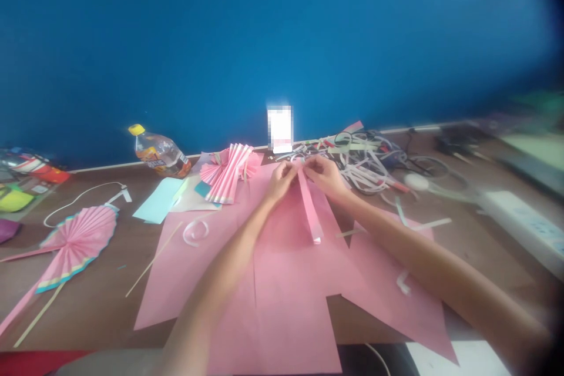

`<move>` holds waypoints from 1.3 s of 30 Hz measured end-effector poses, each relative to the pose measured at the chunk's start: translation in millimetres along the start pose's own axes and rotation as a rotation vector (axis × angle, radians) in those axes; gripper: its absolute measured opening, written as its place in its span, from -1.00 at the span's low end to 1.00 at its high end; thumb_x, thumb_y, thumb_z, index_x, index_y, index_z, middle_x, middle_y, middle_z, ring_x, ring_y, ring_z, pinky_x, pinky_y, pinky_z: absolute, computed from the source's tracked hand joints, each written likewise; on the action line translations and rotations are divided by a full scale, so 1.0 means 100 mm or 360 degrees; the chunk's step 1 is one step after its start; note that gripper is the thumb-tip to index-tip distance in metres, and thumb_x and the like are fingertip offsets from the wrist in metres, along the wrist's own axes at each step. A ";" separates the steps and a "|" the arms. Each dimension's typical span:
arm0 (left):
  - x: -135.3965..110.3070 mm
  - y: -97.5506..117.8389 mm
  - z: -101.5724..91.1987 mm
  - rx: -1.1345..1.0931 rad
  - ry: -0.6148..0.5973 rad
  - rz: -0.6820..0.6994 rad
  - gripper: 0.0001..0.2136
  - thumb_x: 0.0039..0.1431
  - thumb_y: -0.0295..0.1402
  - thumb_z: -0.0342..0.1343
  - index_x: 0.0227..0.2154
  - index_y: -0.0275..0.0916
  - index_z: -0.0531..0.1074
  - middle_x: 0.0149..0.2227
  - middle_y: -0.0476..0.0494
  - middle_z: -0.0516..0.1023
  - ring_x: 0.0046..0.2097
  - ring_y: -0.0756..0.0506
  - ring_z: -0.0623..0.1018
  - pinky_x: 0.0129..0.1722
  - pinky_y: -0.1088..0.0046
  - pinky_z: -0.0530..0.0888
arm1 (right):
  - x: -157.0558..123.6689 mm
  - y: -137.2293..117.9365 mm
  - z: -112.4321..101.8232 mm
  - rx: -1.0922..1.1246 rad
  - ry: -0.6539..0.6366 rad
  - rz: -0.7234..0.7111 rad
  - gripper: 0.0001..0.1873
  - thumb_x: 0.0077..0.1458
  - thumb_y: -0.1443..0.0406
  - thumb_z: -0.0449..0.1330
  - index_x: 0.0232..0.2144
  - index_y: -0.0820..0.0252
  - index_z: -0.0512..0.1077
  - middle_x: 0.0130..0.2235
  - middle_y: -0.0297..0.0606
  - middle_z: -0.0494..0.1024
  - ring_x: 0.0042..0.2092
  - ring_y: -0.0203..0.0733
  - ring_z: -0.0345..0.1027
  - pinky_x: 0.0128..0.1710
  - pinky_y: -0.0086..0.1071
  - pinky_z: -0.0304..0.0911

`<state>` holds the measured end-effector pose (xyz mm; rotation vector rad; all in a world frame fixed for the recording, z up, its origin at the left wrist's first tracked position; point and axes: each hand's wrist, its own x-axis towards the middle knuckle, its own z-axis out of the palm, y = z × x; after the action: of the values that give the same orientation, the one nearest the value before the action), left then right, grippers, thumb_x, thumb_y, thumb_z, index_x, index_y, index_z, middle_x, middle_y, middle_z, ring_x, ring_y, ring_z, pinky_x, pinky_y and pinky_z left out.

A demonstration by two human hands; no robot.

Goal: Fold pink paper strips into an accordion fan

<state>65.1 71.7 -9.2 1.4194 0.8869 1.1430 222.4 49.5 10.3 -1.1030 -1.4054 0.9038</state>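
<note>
Across the lower centre of the frame, large pink paper sheets (286,282) overlap on the brown worktop (106,282), under both forearms. At left of frame lies an open pleated fan (77,244) with a coloured edge; a second folded fan (229,173) rests at upper centre, beside a plastic bottle (161,154) lying on its side. A tangle of paper offcuts and cords (365,161) fills the upper right.

At centre frame, the left hand (282,179) and right hand (324,176) meet at the far end of a narrow pleated pink strip (309,205). Each grip is pinched shut on that end; the near end points toward the camera and appears to rest on the sheets.

Handling, as judged: the strip is very light, stiff along the creases, and easily crushed or torn. Pinch across the stacked folds near an end, so that the pleats stay together.

Appearance: uniform pink, long and slim, with layered edges showing pale at the near end.
</note>
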 end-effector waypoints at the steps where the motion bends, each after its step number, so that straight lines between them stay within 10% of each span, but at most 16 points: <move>1: 0.01 0.00 0.00 0.0001 -0.0016 0.0003 -0.66 0.10 -0.03 0.15 -0.35 -0.24 0.37 -0.41 -0.01 0.42 -0.38 0.02 0.41 -0.35 0.53 0.33 | 0.00 -0.01 0.00 -0.0014 0.0014 0.0011 -0.85 -0.03 0.22 0.20 -0.40 0.19 0.40 -0.41 -0.29 0.48 -0.37 -0.25 0.35 -0.38 -0.38 0.28; 12: 0.03 -0.02 -0.05 -0.0216 -0.0275 -0.0111 -0.60 0.08 -0.08 0.19 -0.11 -0.24 0.46 -0.18 -0.14 0.51 -0.21 -0.01 0.46 -0.27 0.54 0.32 | 0.00 -0.05 0.01 -0.0080 -0.0060 -0.0046 -0.83 0.02 0.27 0.17 -0.33 0.20 0.49 -0.29 -0.22 0.57 -0.24 -0.17 0.44 -0.17 -0.30 0.31; 21: 0.04 -0.02 -0.04 -0.0319 -0.0154 -0.0161 -0.68 0.02 -0.14 0.26 -0.19 -0.17 0.47 -0.20 -0.07 0.49 -0.20 0.02 0.46 -0.27 0.57 0.33 | 0.00 -0.23 0.01 -0.0167 -0.0173 0.0117 -0.71 0.03 0.13 0.17 -0.58 0.20 0.38 -0.53 -0.35 0.38 -0.42 -0.27 0.24 -0.37 -0.39 0.16; 39: 0.07 -0.09 -0.05 -0.0531 -0.0020 -0.0167 -0.70 0.02 -0.18 0.27 -0.25 -0.27 0.49 -0.35 -0.05 0.47 -0.33 0.01 0.48 -0.26 0.46 0.45 | -0.03 -0.15 0.03 0.0018 -0.0338 0.0285 -0.83 -0.09 0.23 0.26 -0.47 0.20 0.38 -0.45 -0.31 0.51 -0.38 -0.25 0.37 -0.32 -0.36 0.25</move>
<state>62.6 81.0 -16.9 1.0944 0.7142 1.1413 217.8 42.2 23.1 -1.1644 -1.4877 1.1845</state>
